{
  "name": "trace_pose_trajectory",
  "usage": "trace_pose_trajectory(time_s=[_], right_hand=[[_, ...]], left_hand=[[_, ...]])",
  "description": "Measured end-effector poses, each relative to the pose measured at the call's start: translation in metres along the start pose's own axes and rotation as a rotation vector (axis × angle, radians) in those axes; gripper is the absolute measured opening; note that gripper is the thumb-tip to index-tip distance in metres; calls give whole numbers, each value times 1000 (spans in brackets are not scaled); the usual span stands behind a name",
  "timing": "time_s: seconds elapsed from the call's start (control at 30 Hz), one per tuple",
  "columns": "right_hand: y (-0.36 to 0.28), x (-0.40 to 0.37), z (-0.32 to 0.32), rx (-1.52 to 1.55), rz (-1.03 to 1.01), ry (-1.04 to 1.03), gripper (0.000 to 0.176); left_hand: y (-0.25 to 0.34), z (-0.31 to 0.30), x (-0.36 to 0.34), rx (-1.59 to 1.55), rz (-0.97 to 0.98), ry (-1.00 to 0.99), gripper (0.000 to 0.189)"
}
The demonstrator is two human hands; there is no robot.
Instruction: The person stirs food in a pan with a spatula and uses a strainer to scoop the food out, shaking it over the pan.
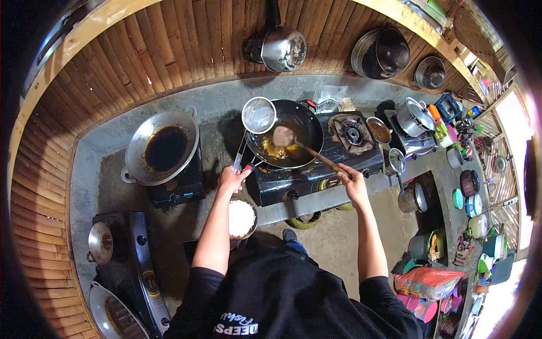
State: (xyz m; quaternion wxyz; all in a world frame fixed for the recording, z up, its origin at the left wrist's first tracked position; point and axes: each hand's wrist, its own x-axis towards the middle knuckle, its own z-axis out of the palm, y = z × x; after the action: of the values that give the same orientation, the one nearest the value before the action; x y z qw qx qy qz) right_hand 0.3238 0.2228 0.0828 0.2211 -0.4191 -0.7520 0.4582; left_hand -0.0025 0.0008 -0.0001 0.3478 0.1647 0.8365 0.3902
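Note:
My left hand (231, 179) is closed around the handle of a round mesh strainer (259, 114), which is over the left rim of a dark frying pan (307, 121). The pan's red and black handle lies beside that hand. Yellowish oil (274, 149) covers part of the pan's bottom. A wooden spatula (322, 159) is gripped in my right hand (351, 178). Its broad end is over the oil, slightly blurred. The pan sits on the left side of a black two-burner stove (299, 182).
A wok (188, 148) of dark liquid stands on the left. Below my left hand is a bowl of white contents (241, 219). The bare burner (353, 133) and a silver pot (415, 117) are to the right. Pans hang on the bamboo wall (186, 39).

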Motion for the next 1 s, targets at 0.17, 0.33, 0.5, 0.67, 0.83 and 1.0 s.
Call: trace_pose_trajectory(time_s=[0.17,0.33,0.5,0.67,0.83,1.0], right_hand=[[15,24,6,-86,-24,200,37],[13,38,29,-186,-2,246,36],[17,45,54,-151,43,139,37],[11,42,64,-13,84,-9,35],[-1,29,49,185,137,-173,34],[11,11,12,84,6,-123,34]], left_hand=[[2,-1,-2,15,-4,5,42],[0,1,1,6,5,-3,42],[-2,0,2,-7,11,-9,42],[0,1,1,-2,-14,2,42],[5,-1,-6,-6,-10,11,42],[-1,0,2,-24,-10,-8,42]])
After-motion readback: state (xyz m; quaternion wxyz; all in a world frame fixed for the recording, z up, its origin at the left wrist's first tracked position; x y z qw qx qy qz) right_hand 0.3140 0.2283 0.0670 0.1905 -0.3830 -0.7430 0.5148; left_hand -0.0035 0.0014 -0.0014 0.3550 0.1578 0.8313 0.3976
